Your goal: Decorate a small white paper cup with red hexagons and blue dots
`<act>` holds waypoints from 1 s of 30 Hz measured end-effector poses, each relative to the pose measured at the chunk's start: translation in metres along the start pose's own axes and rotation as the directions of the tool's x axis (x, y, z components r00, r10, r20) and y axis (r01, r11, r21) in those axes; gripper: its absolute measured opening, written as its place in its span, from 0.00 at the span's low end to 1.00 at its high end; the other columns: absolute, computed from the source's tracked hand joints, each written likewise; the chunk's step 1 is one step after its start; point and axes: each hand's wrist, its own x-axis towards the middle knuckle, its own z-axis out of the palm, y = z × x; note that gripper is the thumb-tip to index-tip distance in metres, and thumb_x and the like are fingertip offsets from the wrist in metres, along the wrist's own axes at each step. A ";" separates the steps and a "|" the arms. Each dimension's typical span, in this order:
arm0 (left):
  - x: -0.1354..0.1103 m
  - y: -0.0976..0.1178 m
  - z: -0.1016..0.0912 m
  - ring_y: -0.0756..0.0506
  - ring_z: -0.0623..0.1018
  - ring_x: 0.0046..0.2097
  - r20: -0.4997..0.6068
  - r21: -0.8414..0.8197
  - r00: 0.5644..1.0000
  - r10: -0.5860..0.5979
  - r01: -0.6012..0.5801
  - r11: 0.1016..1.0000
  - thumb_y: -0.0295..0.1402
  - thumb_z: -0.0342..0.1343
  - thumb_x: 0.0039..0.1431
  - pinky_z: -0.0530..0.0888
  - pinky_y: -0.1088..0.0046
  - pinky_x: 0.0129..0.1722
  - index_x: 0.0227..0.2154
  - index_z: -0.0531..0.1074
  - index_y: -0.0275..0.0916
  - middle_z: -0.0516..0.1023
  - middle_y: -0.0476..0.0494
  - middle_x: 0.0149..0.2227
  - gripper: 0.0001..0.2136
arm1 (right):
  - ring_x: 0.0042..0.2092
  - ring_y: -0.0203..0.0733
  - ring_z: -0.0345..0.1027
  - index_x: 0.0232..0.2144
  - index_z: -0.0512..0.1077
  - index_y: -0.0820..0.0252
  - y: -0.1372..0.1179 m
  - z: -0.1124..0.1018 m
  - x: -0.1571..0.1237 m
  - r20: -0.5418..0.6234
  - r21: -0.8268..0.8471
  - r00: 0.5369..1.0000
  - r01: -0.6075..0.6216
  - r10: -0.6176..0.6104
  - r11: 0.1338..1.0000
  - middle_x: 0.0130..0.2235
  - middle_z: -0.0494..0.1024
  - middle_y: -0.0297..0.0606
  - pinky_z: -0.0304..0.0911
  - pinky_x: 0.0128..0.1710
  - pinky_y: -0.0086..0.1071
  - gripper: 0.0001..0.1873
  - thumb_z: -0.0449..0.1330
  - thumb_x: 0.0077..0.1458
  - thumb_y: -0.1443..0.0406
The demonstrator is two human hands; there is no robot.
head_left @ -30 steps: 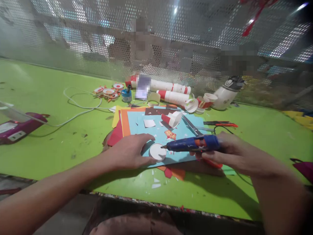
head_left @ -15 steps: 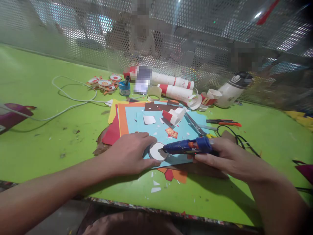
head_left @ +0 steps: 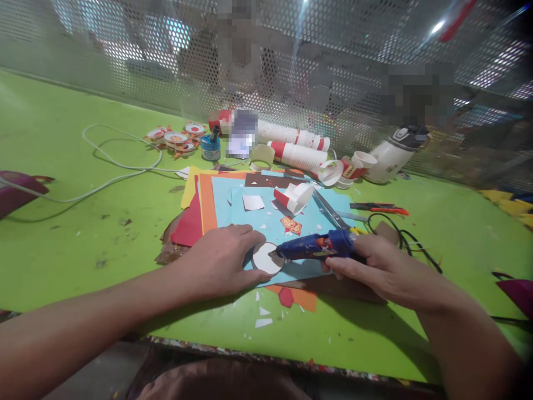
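- The green table (head_left: 75,233) is the biggest thing. Its near edge runs just under both arms. The left side has lots of open room, and there is some on the far right too.
- A shiny wall with little holes (head_left: 125,61) stands along the far edge and closes that side.
- One pile of coloured paper (head_left: 233,208) lies in the middle, with a light blue sheet on top and yellow, orange and red edges poking out on the left.
- One white cable (head_left: 120,166) loops over the open left side.
- The left hand (head_left: 219,261) lies low on the paper. Its finger and thumb curl round the left edge of the white disc and hold it in place.
- The right hand (head_left: 383,269) is wrapped tight round the glue gun.
- Two long stacks of cups (head_left: 297,156) lie on their sides near the wall, with one white bottle (head_left: 389,155) just to their right.
- One blue glue gun (head_left: 316,247) lies almost flat. Its tip touches the right side of the disc.
- One pair of scissors (head_left: 331,211) and one red and black cutter (head_left: 378,208) lie past the right hand.
- One cut cup (head_left: 293,197) lies tipped over on the blue sheet.
- One white disc (head_left: 263,259) sits at the near edge of the blue sheet, between the two hands.
- One small blue pot (head_left: 210,147) stands near the wall.
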 end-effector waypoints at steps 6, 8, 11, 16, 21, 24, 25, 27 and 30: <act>-0.001 -0.001 0.001 0.42 0.73 0.36 -0.006 -0.013 1.000 0.007 -0.007 1.000 0.46 0.57 0.58 0.65 0.67 0.32 0.46 0.72 0.39 0.75 0.43 0.36 0.18 | 0.22 0.33 0.57 0.26 0.68 0.58 0.004 0.002 -0.001 -0.003 -0.027 1.000 -0.007 0.007 1.000 0.21 0.66 0.30 0.51 0.19 0.27 0.24 0.54 0.59 0.45; -0.001 -0.001 0.001 0.42 0.73 0.36 0.001 -0.015 1.000 0.004 -0.004 1.000 0.45 0.57 0.58 0.64 0.68 0.31 0.45 0.73 0.39 0.75 0.43 0.36 0.18 | 0.23 0.34 0.58 0.27 0.68 0.58 0.005 0.003 -0.001 -0.010 -0.039 1.000 0.010 -0.010 0.999 0.23 0.68 0.32 0.52 0.20 0.28 0.25 0.53 0.59 0.44; 0.000 -0.001 0.001 0.42 0.72 0.35 -0.007 -0.009 1.000 0.007 -0.007 1.000 0.45 0.57 0.58 0.64 0.68 0.31 0.43 0.73 0.39 0.75 0.43 0.36 0.16 | 0.25 0.36 0.61 0.27 0.69 0.58 0.005 0.004 -0.001 -0.027 -0.063 1.000 0.005 -0.007 0.998 0.24 0.71 0.34 0.54 0.22 0.29 0.26 0.52 0.59 0.43; 0.001 -0.002 0.002 0.42 0.73 0.35 -0.010 -0.015 1.000 0.006 -0.006 1.000 0.46 0.57 0.58 0.64 0.68 0.31 0.44 0.72 0.39 0.75 0.43 0.36 0.18 | 0.23 0.35 0.58 0.26 0.68 0.58 0.001 0.003 -0.002 -0.040 -0.072 0.999 -0.005 0.002 0.997 0.22 0.68 0.32 0.53 0.21 0.29 0.26 0.52 0.59 0.43; 0.000 -0.002 0.002 0.41 0.73 0.36 -0.014 -0.001 1.000 0.005 -0.005 1.000 0.47 0.57 0.58 0.65 0.68 0.32 0.46 0.72 0.39 0.76 0.42 0.38 0.19 | 0.23 0.34 0.58 0.27 0.69 0.58 -0.002 0.003 -0.003 -0.034 -0.063 0.999 0.019 -0.021 0.998 0.22 0.68 0.32 0.53 0.20 0.29 0.25 0.52 0.59 0.44; 0.000 -0.002 0.002 0.42 0.73 0.35 -0.015 -0.008 1.000 -0.004 0.004 1.000 0.46 0.57 0.58 0.65 0.68 0.32 0.46 0.72 0.39 0.76 0.43 0.37 0.18 | 0.23 0.35 0.59 0.26 0.69 0.58 -0.001 0.003 -0.003 -0.054 -0.074 0.998 0.013 -0.017 0.997 0.23 0.70 0.33 0.53 0.21 0.29 0.25 0.52 0.59 0.44; 0.000 -0.001 0.002 0.42 0.73 0.35 -0.015 -0.011 1.000 -0.002 0.002 1.000 0.46 0.57 0.58 0.65 0.68 0.31 0.45 0.72 0.39 0.75 0.43 0.37 0.18 | 0.23 0.35 0.59 0.26 0.69 0.58 -0.001 0.003 -0.003 -0.056 -0.082 0.998 0.005 -0.010 0.997 0.22 0.69 0.33 0.53 0.21 0.29 0.25 0.52 0.59 0.44; 0.000 -0.001 0.002 0.42 0.73 0.35 -0.014 -0.014 1.000 0.001 -0.001 1.000 0.47 0.57 0.58 0.65 0.68 0.31 0.44 0.72 0.39 0.75 0.43 0.36 0.18 | 0.23 0.35 0.58 0.25 0.68 0.58 -0.001 0.003 -0.004 -0.057 -0.093 0.998 -0.004 -0.002 0.996 0.21 0.67 0.32 0.52 0.20 0.29 0.25 0.52 0.59 0.44; 0.001 -0.001 0.002 0.42 0.72 0.35 -0.012 -0.013 1.000 0.005 -0.005 1.000 0.47 0.57 0.58 0.64 0.68 0.31 0.44 0.72 0.39 0.75 0.43 0.36 0.18 | 0.23 0.35 0.57 0.26 0.68 0.58 -0.003 0.003 -0.003 -0.044 -0.082 0.999 0.022 -0.026 0.996 0.21 0.66 0.31 0.52 0.20 0.29 0.24 0.52 0.60 0.45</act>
